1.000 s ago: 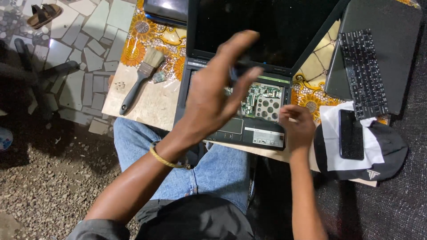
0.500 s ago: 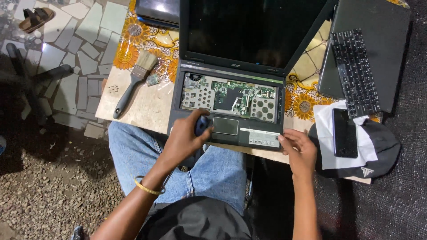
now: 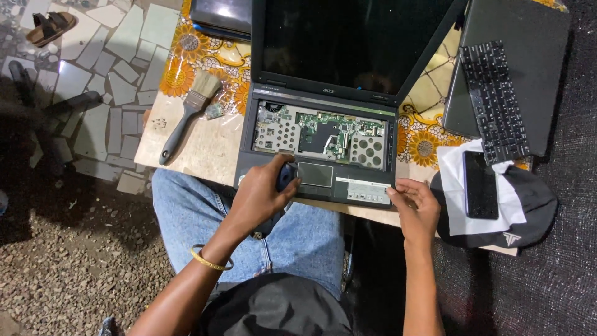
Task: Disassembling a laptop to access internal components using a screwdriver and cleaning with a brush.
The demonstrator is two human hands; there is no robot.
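A black laptop (image 3: 364, 190) lies open on the table with its keyboard taken out, so the green circuit board (image 3: 323, 134) shows below the dark screen (image 3: 348, 43). My left hand (image 3: 258, 199) rests on the left palm rest beside the touchpad (image 3: 314, 173), closed around a small dark blue object (image 3: 285, 176) that is mostly hidden. My right hand (image 3: 415, 210) grips the laptop's front right corner, thumb on top.
A paintbrush (image 3: 185, 117) lies left of the laptop on the flower-patterned table (image 3: 205, 56). To the right, a loose keyboard (image 3: 494, 102) sits on a second closed laptop (image 3: 535, 37). A phone (image 3: 480, 185) rests on white cloth over a black cap (image 3: 538, 205). A sandal (image 3: 53, 28) lies on the floor.
My left hand dropped from above the circuit board to the left palm rest and closed on the dark blue object. My right hand stayed at the front right corner.
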